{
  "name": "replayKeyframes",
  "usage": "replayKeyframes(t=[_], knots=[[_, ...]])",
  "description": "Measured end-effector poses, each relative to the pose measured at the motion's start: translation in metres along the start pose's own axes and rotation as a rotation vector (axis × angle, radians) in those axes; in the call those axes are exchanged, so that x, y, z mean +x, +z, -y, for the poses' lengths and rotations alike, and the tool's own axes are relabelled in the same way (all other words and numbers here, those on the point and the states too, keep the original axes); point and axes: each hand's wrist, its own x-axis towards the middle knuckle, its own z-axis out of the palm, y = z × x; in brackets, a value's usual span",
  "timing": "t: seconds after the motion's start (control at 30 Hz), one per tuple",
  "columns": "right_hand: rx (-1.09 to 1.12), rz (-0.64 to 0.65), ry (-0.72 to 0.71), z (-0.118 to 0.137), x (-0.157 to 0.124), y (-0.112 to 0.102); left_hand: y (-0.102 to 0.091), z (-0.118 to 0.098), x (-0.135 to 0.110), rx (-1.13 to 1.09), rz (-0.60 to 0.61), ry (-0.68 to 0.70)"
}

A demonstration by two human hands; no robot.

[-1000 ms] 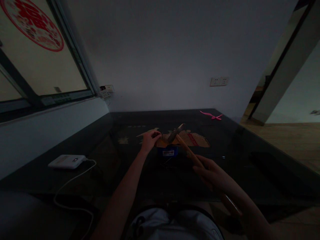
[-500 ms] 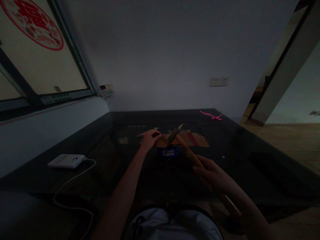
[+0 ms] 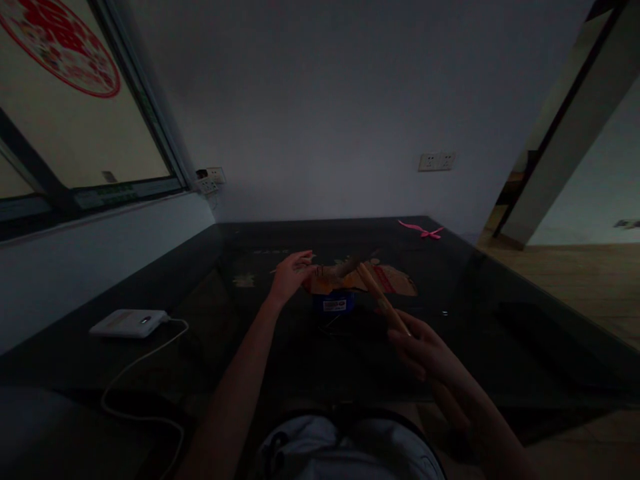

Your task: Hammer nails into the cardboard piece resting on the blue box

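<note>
My right hand (image 3: 425,347) is closed around the wooden handle of a hammer (image 3: 383,303). The hammer's metal head is blurred and low over an orange-brown cardboard piece (image 3: 320,283). This cardboard rests on top of a blue container (image 3: 334,303) with a white label. Small thin upright pieces, which look like nails (image 3: 320,270), stand at the cardboard's left part. Beside them is my left hand (image 3: 290,277), its thumb and fingers apart, with nothing clearly visible between them.
Behind the hammer lies a patterned cardboard sheet (image 3: 395,279) with a red band. A white power bank (image 3: 129,323) with a cable is on the dark table's left. A pink ribbon (image 3: 425,232) lies at the back right, and a small shiny piece (image 3: 445,313) nearer.
My left hand has drawn slightly left, its fingers parting from the pinch at the cardboard. The hammer head has come down and is blurred. The whole view has shifted slightly.
</note>
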Motion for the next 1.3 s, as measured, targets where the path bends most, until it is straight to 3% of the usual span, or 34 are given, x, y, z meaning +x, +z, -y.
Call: replayKeyframes(t=[0.07, 0.13, 0.17, 0.23, 0.3, 0.33, 0.4, 0.57, 0.77, 0.9, 1.03, 1.3], knots=[[0.142, -0.002, -0.062, -0.011, 0.002, -0.001, -0.010, -0.019, -0.011, 0.078, -0.105, 0.085], [0.276, -0.008, -0.117, -0.021, 0.004, -0.002, -0.018, -0.036, -0.029, 0.182, -0.127, 0.159], [0.329, -0.004, -0.136, -0.024, 0.004, -0.003, -0.019, -0.042, -0.040, 0.222, -0.062, 0.193], [0.408, 0.003, -0.161, -0.028, 0.004, -0.003, -0.018, -0.045, -0.061, 0.274, 0.219, 0.264], [0.450, 0.009, -0.171, -0.028, 0.004, -0.003, -0.012, -0.037, -0.078, 0.330, 0.529, 0.299], [0.461, 0.004, -0.176, -0.028, 0.003, -0.004, -0.008, -0.031, -0.084, 0.372, 0.615, 0.307], [0.475, 0.000, -0.184, -0.029, 0.003, -0.005, -0.001, -0.017, -0.089, 0.452, 0.716, 0.322], [0.550, -0.032, -0.184, -0.031, 0.003, -0.007, 0.006, -0.003, -0.087, 0.560, 0.811, 0.364], [0.598, -0.049, -0.220, -0.031, 0.005, -0.007, 0.004, -0.005, -0.087, 0.679, 0.833, 0.410], [0.624, -0.069, -0.229, -0.032, 0.007, -0.008, 0.001, -0.002, -0.092, 0.717, 0.815, 0.364], [0.643, -0.078, -0.238, -0.031, 0.007, -0.007, -0.006, -0.004, -0.094, 0.602, 0.708, 0.165], [0.629, -0.078, -0.230, -0.030, 0.009, -0.006, -0.011, -0.014, -0.089, 0.015, 0.445, -0.266]])
